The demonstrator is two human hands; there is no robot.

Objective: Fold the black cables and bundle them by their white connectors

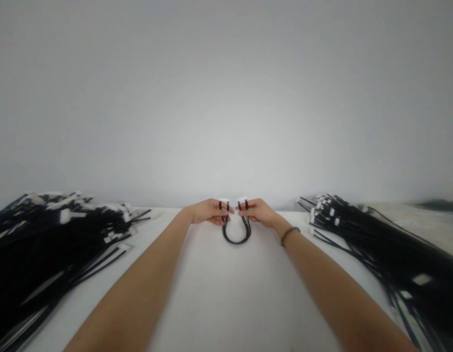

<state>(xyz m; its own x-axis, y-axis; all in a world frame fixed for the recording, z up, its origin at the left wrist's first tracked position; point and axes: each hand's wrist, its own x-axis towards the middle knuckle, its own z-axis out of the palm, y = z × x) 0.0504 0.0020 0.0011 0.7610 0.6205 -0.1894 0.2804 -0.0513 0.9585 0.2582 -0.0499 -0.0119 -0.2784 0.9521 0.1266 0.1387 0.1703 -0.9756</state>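
Note:
A black cable harness [236, 242] with a white connector at each end hangs in a U shape between my hands. My left hand [210, 211] is closed on one end, just below its white connector [224, 200]. The other end, below the second white connector [242, 199], is pinched in the fingers of my right hand [258, 212]. Both connectors point up and away from me, side by side with a small gap. Fine detail of the connectors is too blurred to make out.
On the left of the white table [233, 298] lies a large heap of black cables [39, 249] with white connectors. Another long bundle of black cables [391, 249] lies on the right, beside a pale plastic-like sheet [413, 225]. A plain wall [226, 98] rises behind.

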